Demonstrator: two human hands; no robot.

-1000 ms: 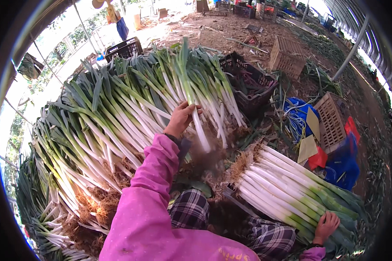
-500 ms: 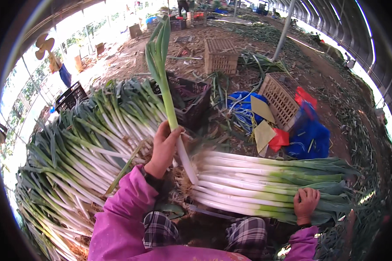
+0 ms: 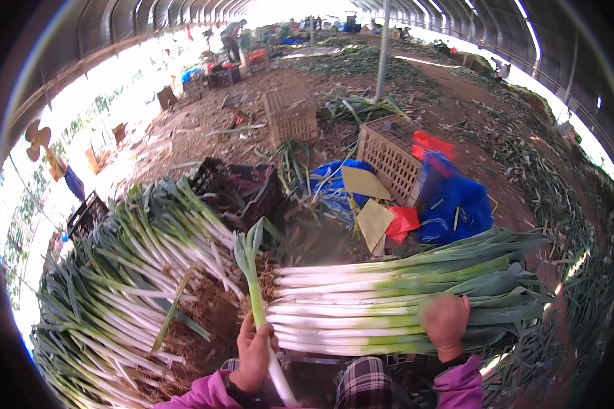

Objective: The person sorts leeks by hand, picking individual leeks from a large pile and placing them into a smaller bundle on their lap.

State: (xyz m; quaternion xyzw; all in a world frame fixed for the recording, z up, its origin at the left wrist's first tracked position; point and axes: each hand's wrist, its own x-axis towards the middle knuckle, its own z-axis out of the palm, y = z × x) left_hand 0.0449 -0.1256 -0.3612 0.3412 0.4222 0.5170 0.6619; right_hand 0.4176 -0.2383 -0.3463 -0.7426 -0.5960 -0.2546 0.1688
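Observation:
My left hand [image 3: 254, 356] is closed around the stalk of one long green onion [image 3: 254, 290]. That onion stands tilted, its green leaves up and its white end low near my knees. My right hand [image 3: 445, 320] is over the green part of a row of green onions [image 3: 348, 310] laid side by side in front of me, white ends to the left. Its fingers are smeared by motion, so I cannot tell whether they touch the stalks. To the left spreads a big heap of green onions [image 3: 126, 273] with brown roots.
Behind the heap sits a dark plastic crate [image 3: 252, 198]; a smaller black crate [image 3: 86, 215] is at far left. Tan crates [image 3: 290, 116] [image 3: 389, 160], yellow cards [image 3: 366, 183] and blue netting [image 3: 457, 211] lie beyond the row. A metal pole [image 3: 383, 54] rises behind them.
My left hand has come down and nearer to me with the onion. My right hand has shifted left along the row. The view has tilted up and turned somewhat right.

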